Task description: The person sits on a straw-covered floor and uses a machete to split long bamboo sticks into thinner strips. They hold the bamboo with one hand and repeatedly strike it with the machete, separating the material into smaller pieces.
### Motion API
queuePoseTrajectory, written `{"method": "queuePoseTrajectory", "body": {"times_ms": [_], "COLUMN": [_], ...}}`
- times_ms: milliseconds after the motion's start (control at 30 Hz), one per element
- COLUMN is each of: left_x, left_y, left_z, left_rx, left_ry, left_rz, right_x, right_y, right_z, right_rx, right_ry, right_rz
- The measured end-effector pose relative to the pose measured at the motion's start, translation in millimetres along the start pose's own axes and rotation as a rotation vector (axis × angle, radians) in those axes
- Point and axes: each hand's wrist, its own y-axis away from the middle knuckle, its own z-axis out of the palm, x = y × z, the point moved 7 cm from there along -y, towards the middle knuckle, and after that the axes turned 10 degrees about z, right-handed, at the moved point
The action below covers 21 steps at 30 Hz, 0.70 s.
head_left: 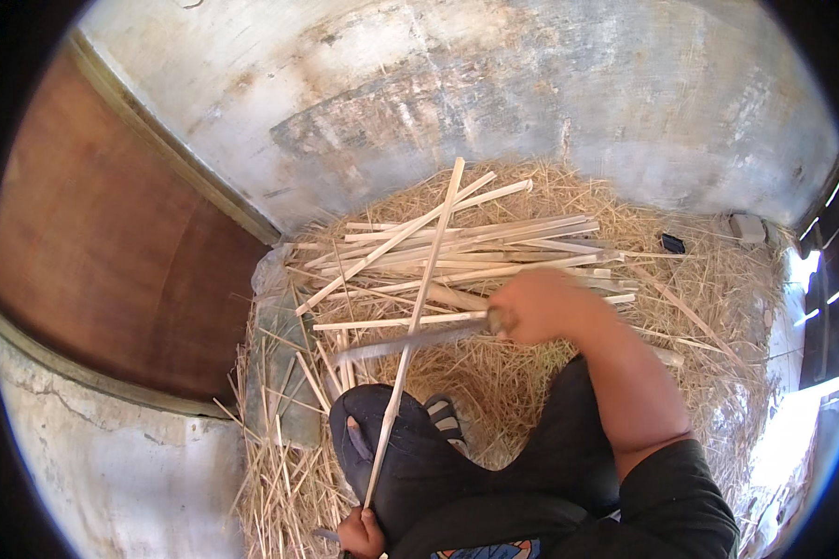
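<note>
My left hand (361,534) grips the near end of a long thin bamboo strip (422,300) that runs up over my bent knee toward the far wall. My right hand (538,306), blurred by motion, holds the handle of a long flat blade (405,342) that lies across the strip, pointing left. A loose pile of pale split bamboo strips (466,247) lies beyond the blade on a bed of straw-like shavings (699,289).
A brown wooden door (112,242) stands at the left, a stained concrete wall (494,84) behind the pile. My dark-trousered knee (410,456) and a sandalled foot (443,416) sit below the blade. A small dark object (673,244) lies on the shavings at right.
</note>
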Motion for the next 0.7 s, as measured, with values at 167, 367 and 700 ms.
{"method": "queuePoseTrajectory", "body": {"times_ms": [167,367,700], "left_x": [5.9,1.0,-5.7], "left_y": [-4.3,0.4,-3.6], "left_z": [-6.4,-3.8,-0.2], "left_rx": [0.033,0.021,0.009], "left_ry": [-0.006,-0.015,-0.083], "left_rz": [0.032,0.033,0.012], "right_x": [61.1,-10.5,85.0], "right_y": [-10.4,-3.6,-40.4], "right_z": [-29.5,14.9,-1.1], "right_rx": [0.183,-0.122,0.080], "right_ry": [-0.186,-0.003,-0.398], "right_rz": [0.262,-0.128,0.206]}}
